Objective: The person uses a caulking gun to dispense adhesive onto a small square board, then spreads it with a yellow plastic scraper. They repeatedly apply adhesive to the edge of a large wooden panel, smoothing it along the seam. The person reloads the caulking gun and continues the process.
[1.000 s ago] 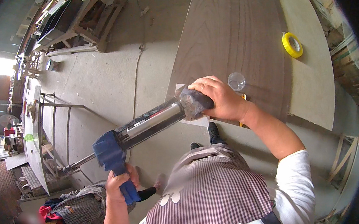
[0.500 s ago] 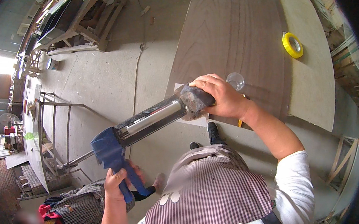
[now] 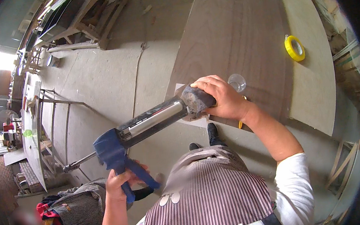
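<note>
A caulking gun (image 3: 149,122) with a blue body and a long dark frame is held slanting across in front of me. My left hand (image 3: 119,181) is wrapped round its blue handle, with the trigger lever (image 3: 142,174) swung apart from the grip. A silvery tube lies along the frame. My right hand (image 3: 222,96) grips the front end, where a grey, crusted lump (image 3: 196,100) covers the nozzle area. The metal rod (image 3: 80,162) sticks out behind the blue body. The nozzle tip is not visible.
To the right is a brown wood-grain panel (image 3: 233,33) with a clear cup (image 3: 237,82), a yellow tool partly hidden by my arm, and a yellow tape roll (image 3: 294,48) on the pale board (image 3: 310,69). A person (image 3: 74,209) is at lower left. A cord (image 3: 136,86) crosses the floor.
The trigger lever has swung away from the handle, and my left fingers are spread wider around it. The gun has shifted slightly right at its rear; my right hand stays in place.
</note>
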The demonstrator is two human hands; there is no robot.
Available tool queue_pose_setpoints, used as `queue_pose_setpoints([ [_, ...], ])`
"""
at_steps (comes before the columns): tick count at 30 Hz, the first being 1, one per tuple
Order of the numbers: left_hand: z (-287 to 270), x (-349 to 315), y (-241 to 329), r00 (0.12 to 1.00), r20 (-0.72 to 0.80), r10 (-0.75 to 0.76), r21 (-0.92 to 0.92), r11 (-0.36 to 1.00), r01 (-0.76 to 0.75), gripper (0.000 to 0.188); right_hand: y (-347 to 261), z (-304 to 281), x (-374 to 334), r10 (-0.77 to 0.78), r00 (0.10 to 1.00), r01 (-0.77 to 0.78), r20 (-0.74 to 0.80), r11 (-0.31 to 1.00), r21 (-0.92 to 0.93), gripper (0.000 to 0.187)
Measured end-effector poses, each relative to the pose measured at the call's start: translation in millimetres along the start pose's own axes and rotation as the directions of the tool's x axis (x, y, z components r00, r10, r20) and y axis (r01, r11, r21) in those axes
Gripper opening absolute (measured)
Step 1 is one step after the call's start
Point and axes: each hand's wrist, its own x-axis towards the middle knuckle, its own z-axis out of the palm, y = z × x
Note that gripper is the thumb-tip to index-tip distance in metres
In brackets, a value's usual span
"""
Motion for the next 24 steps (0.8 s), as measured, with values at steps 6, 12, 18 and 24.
queue_pose_setpoints([
  [6, -7.7, -0.8, -11.6, 1.000, 0.005, -0.024, -0.106, 0.994, 0.025, 0.047, -0.8, 4.9, -0.9, 0.060, 0.998, -0.060, -0.001, 0.997, 0.044, 0.071],
  [12, -17.0, -6.3, -48.1, 0.997, -0.017, -0.069, -0.351, 0.935, 0.059, 0.048, -1.6, 6.2, -22.0, 0.148, 0.985, -0.122, -0.085, 0.958, 0.260, 0.079],
  [18, -16.3, -9.8, -66.9, 0.987, -0.117, -0.110, -0.405, 0.913, 0.054, 0.048, 18.4, -34.9, -112.3, 0.510, 0.813, -0.298, -0.282, 0.779, 0.552, 0.079],
  [24, -14.7, -10.2, -70.2, 0.981, -0.117, -0.157, -0.407, 0.908, 0.097, 0.049, 80.0, -53.7, -191.6, 0.692, 0.514, -0.534, -0.506, 0.720, 0.443, 0.058],
])
